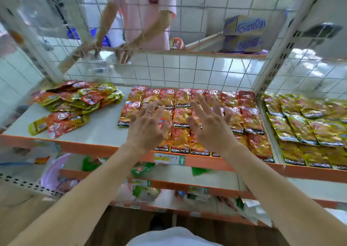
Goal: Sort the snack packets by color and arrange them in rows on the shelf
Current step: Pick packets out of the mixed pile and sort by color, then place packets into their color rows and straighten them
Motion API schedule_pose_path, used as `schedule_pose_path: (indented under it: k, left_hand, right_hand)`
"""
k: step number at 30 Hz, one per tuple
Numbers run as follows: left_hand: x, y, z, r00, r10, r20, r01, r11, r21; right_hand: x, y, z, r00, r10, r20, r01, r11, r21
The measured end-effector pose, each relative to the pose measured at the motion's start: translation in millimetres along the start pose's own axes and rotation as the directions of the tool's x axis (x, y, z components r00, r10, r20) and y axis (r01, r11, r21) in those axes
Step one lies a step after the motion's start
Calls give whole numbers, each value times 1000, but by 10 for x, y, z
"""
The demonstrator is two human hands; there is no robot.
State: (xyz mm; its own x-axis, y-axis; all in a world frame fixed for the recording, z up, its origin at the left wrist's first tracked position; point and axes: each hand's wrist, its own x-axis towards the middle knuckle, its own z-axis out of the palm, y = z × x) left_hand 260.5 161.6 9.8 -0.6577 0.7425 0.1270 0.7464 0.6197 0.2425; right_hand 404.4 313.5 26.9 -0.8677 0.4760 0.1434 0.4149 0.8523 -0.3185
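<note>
Red-orange snack packets point(249, 120) lie in neat overlapping rows across the middle of the white shelf point(101, 127). My left hand point(148, 125) and my right hand point(210, 125) hover flat over these rows, fingers spread, holding nothing. A loose mixed pile of red and yellow-green packets point(75, 101) sits at the shelf's left. Yellow-green packets point(304, 125) are laid in rows on the neighbouring shelf section to the right.
A wire grid back panel point(169, 71) closes the shelf behind. Beyond it another person in a pink top point(148, 17) reaches down. Cardboard boxes point(246, 32) stand at the back right. Lower shelves point(187, 184) hold green and other packets.
</note>
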Motion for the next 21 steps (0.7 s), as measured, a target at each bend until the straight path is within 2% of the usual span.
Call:
schedule_pose_path:
  k: [7,12,17,21]
  left_hand:
    - [-512,-138,-332,980,-173,-100,178,983,43]
    - [-811,-395,-493,957,-256,-137,267,961,68]
    - [-985,-709,-591,925,-328,-194,348,934,77]
    - [-1034,-1042,-596,917,-347,-196,359,933,31]
  right_hand:
    - [-14,-440,-81,983,-182,-32,183,981,65]
    - [-3,-783,-1,961,-277,0,275,952,134]
    - [60,-1141,131,940,-340,20,334,932,144]
    - [177,-1414,342,929,-368,48,356,920,163]
